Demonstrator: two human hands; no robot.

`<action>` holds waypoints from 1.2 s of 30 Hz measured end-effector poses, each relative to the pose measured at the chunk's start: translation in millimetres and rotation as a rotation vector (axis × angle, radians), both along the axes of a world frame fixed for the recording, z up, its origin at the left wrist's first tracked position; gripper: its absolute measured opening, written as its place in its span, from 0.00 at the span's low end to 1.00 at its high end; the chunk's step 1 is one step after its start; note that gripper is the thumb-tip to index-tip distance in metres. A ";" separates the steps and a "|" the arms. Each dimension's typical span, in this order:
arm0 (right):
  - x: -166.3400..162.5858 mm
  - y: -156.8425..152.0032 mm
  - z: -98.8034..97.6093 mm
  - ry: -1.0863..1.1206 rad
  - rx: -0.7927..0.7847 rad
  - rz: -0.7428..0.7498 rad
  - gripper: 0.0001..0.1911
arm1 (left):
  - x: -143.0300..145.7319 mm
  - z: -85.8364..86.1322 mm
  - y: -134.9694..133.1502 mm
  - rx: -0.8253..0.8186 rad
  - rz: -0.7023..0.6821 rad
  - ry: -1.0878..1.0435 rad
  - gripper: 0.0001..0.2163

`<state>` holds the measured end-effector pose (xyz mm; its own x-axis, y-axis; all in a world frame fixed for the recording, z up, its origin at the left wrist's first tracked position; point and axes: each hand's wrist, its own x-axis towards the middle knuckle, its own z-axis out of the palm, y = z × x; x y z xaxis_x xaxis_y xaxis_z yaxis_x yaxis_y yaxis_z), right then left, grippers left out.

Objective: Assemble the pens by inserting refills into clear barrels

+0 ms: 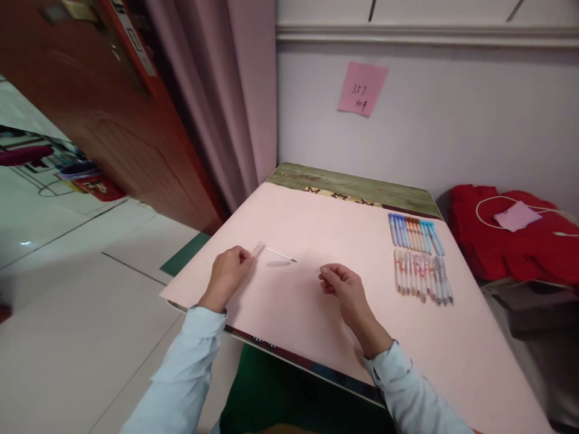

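My left hand (230,271) is closed around a clear pen barrel (258,248), whose far end sticks out past the fingertips. Just right of it, a thin white ink refill (279,254) with a dark tip lies on the pink table covering. A short translucent pen part (277,263) rests below the refill. My right hand (340,284) hovers over the table's middle, thumb and forefinger pinched together. Something tiny and pale may be at those fingertips, too small to make out.
At the table's right lie a row of blue and brown pens (414,234) and a row of clear-barrelled pens (423,276). A red cloth (479,241) with a white cable is beyond the right edge. A pink note (362,89) hangs on the wall; a wooden door (136,138) stands left.
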<state>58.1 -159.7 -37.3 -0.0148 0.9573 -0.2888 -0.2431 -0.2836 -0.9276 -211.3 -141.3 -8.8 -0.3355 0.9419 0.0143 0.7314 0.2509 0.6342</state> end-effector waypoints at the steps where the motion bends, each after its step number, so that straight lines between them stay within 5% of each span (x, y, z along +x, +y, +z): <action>1: -1.6 6.9 1.7 0.002 0.016 -0.026 0.17 | 4.0 5.5 5.3 0.096 0.026 -0.165 0.06; 4: -10.4 37.5 7.0 0.030 0.092 -0.154 0.18 | 36.8 17.8 31.4 0.313 0.024 -0.910 0.09; 7: -21.9 70.3 6.1 0.048 0.193 -0.326 0.18 | 87.2 16.0 60.7 0.273 0.020 -1.606 0.03; 8: -24.9 78.7 3.5 0.041 0.224 -0.375 0.18 | 103.1 11.6 67.9 0.277 0.022 -1.670 0.01; 15: -20.5 93.5 -20.9 -0.225 0.456 -0.496 0.15 | 152.5 -28.4 73.9 0.181 0.074 -1.934 0.03; 23: -9.3 89.0 -4.1 -0.686 0.861 -0.432 0.07 | 159.0 -32.8 74.3 0.141 0.017 -2.016 0.01; 36: -6.2 88.8 -5.9 -0.701 0.776 -0.514 0.07 | 164.6 -27.8 68.5 0.167 -0.062 -1.840 0.07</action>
